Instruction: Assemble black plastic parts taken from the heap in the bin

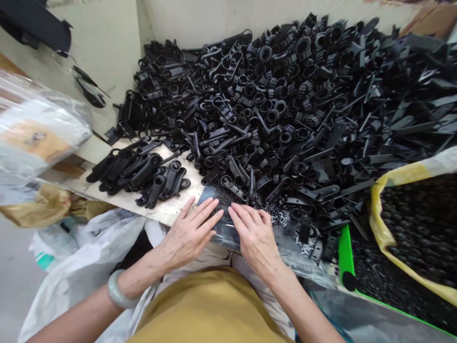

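The small black parts lie loose on the dark sheet, along the surface's near edge, just beyond the fingertips. The left hand is palm down with its fingers spread, its grip released; the right hand lies palm down too, but whether its grip has anything pinched cannot be told.

A sideways sweep of either hand could push these parts over the near edge, since no rim shows there, or mix them with the silver pins just beside. The heaped black parts lean unsecured towards the hands, so pulling out a low one could start a slide. The grouped black handles near the edge could be knocked by the left forearm.

What lies beneath both palms is hidden. The heap's far right is blurred, and the yellow-rimmed sack is cut off.
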Action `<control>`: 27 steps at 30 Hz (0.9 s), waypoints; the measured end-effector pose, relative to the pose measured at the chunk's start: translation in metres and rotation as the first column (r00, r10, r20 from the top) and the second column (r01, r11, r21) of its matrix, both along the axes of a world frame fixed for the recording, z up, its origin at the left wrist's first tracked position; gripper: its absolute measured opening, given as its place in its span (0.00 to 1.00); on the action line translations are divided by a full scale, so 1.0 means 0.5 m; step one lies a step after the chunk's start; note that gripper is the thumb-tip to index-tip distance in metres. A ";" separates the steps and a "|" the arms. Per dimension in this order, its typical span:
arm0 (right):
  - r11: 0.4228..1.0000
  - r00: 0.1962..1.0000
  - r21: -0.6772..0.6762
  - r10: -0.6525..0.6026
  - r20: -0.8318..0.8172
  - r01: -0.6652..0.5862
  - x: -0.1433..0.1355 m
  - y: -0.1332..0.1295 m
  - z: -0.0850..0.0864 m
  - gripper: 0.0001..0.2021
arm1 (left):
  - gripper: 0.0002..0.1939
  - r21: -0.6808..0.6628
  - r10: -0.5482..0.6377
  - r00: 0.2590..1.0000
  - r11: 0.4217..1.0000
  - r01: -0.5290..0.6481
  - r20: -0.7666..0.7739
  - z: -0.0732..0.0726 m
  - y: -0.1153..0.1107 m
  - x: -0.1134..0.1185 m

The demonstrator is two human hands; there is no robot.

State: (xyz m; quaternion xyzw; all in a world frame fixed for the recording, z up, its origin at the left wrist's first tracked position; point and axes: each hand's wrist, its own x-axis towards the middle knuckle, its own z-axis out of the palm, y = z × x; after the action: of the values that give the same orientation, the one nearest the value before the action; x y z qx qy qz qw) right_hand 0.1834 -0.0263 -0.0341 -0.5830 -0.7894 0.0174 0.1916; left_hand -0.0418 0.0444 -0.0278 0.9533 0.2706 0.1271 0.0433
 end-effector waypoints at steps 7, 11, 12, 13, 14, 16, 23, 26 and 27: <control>1.000 1.000 0.026 0.010 -0.009 -0.010 0.027 -0.053 0.009 0.27 | 0.27 -0.052 -0.020 0.998 0.998 0.023 0.063 0.000 -0.020 -0.016; 0.998 0.998 0.021 -0.058 -0.036 0.058 0.043 -0.090 0.009 0.26 | 0.28 -0.046 -0.001 0.996 0.999 0.005 0.087 0.003 -0.015 -0.019; 0.997 0.997 0.025 -0.068 -0.038 0.069 0.043 -0.094 0.008 0.26 | 0.28 -0.042 0.004 0.996 0.999 0.000 0.085 0.005 -0.011 -0.016; 0.997 0.997 0.031 -0.072 -0.039 0.073 0.042 -0.096 0.006 0.26 | 0.27 -0.040 0.013 0.996 0.999 -0.010 0.083 0.008 -0.006 -0.010; 0.997 0.997 0.035 -0.073 -0.041 0.074 0.040 -0.095 0.006 0.26 | 0.27 -0.041 0.026 0.996 0.999 -0.023 0.083 0.011 -0.001 -0.003; 0.996 0.997 0.046 -0.068 -0.046 0.070 0.034 -0.086 0.007 0.26 | 0.26 -0.053 0.039 0.997 0.998 -0.035 0.074 0.014 0.011 0.015; 0.996 0.997 0.055 -0.075 -0.009 0.076 0.005 -0.009 0.008 0.28 | 0.25 -0.051 -0.034 0.999 0.998 0.034 0.011 0.009 0.009 0.020; 0.996 0.997 0.049 -0.070 0.013 0.069 -0.013 0.006 0.002 0.27 | 0.27 -0.026 -0.044 0.999 0.999 0.045 0.017 0.005 -0.003 0.000; 0.997 0.998 0.056 -0.056 0.004 0.056 -0.015 0.005 0.002 0.27 | 0.28 -0.014 -0.049 0.999 0.999 0.049 0.016 0.004 -0.005 -0.005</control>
State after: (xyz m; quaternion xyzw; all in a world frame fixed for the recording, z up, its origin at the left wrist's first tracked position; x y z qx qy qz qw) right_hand 0.1759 -0.0237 -0.0329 -0.5993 -0.7735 -0.0116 0.2060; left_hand -0.0443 0.0420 -0.0257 0.9583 0.2477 0.1314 0.0552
